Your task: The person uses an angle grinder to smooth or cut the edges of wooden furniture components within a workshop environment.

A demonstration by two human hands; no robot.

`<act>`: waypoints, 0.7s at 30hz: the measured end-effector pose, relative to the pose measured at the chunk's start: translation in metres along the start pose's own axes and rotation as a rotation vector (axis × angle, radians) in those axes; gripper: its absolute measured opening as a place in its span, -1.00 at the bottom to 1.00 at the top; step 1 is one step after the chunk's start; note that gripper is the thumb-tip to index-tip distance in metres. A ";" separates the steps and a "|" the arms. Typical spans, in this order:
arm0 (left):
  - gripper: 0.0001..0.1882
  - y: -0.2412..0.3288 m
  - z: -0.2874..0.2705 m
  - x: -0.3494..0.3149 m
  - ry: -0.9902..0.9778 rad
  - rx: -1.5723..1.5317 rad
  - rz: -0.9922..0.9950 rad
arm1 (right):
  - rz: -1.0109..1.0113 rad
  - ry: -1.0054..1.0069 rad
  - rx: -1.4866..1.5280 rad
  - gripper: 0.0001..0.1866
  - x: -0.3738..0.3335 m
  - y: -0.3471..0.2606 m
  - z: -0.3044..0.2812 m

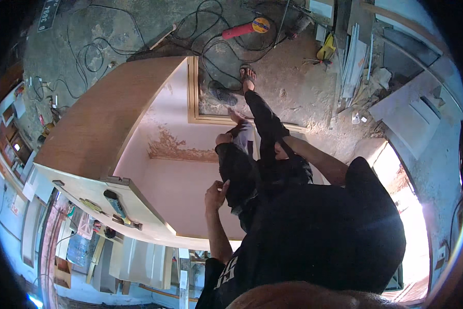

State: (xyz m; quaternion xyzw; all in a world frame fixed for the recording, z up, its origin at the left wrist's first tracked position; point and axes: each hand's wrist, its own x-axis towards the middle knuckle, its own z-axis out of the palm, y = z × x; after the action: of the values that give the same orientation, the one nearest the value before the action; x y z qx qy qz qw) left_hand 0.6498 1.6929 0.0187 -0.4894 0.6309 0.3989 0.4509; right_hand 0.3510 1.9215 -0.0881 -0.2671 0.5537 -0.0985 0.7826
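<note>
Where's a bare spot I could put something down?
Inside the wooden box, the pale panel looks bare between the brown dusty patch and the left hand. The concrete floor has room between the farther foot and the white strips. It's crowded around the red power tool, among black cords.

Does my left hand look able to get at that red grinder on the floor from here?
Probably not without moving: the left hand is at the left leg, and the red grinder lies on the floor beyond the feet, past the cabinet frame.
</note>
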 end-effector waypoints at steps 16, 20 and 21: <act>-0.47 -0.113 0.116 0.232 0.064 -1.053 0.056 | 0.219 0.594 -0.105 -0.64 0.057 0.055 0.014; -0.55 -0.089 0.128 0.276 0.287 -0.740 0.121 | 0.065 0.720 -0.189 -0.65 0.081 0.127 0.040; -0.54 -0.067 0.119 0.262 0.436 -0.772 0.105 | 0.039 0.733 -0.221 -0.62 0.094 0.143 0.046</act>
State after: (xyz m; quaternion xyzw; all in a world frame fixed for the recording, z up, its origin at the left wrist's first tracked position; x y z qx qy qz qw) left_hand 0.7069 1.7245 -0.2695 -0.6618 0.5400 0.5151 0.0706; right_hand 0.4075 2.0133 -0.2282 -0.2864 0.8089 -0.1121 0.5010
